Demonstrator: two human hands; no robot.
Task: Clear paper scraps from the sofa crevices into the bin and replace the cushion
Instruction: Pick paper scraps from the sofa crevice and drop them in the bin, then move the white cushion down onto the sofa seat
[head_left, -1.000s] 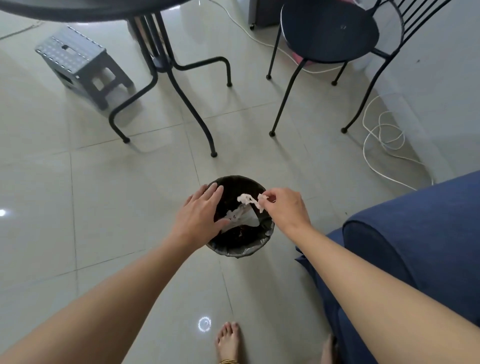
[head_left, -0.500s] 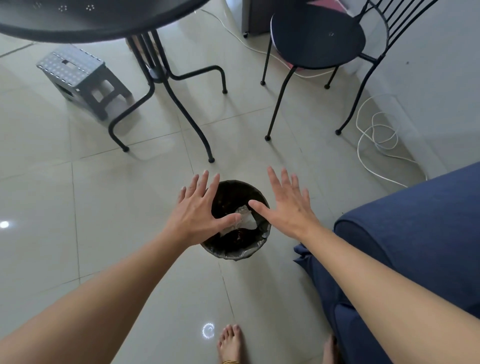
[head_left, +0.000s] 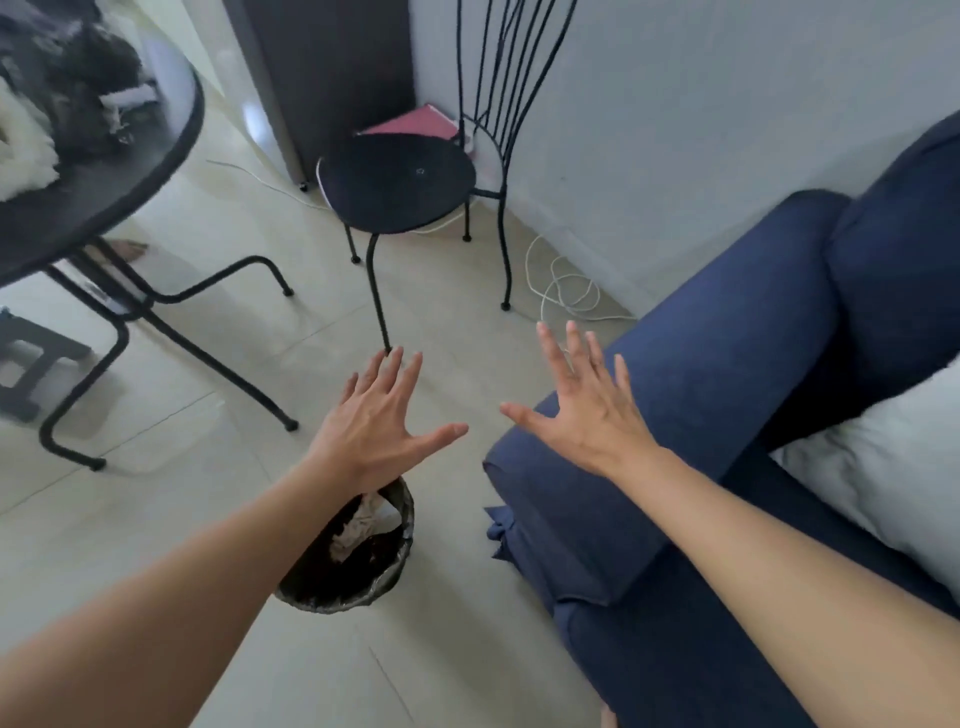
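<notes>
We see the paper scraps (head_left: 363, 525) lying crumpled inside the bin (head_left: 363, 582), a small round bin with a dark liner that stands on the pale tiled floor (head_left: 182, 467) at about 6 o'clock in our view, partly hidden under the left forearm. The left hand (head_left: 374, 421) hovers just above the bin at its 12 o'clock, fingers spread wide, palm down, holding nothing. The right hand (head_left: 582, 410) is at 3 o'clock from the left one, likewise spread flat and empty, held over the front end of the sofa (head_left: 727, 389) arm. The blue sofa fills the side from 2 to 5 o'clock, just beside the bin, and a white cushion (head_left: 893, 467) lies on its seat at 3 o'clock. Further out, a black chair (head_left: 400, 182) stands at 12 o'clock near the wall, with a white cable (head_left: 566, 291) coiled on the floor by its leg. A round dark bench (head_left: 104, 192) with curved metal legs sits at 10 o'clock.
</notes>
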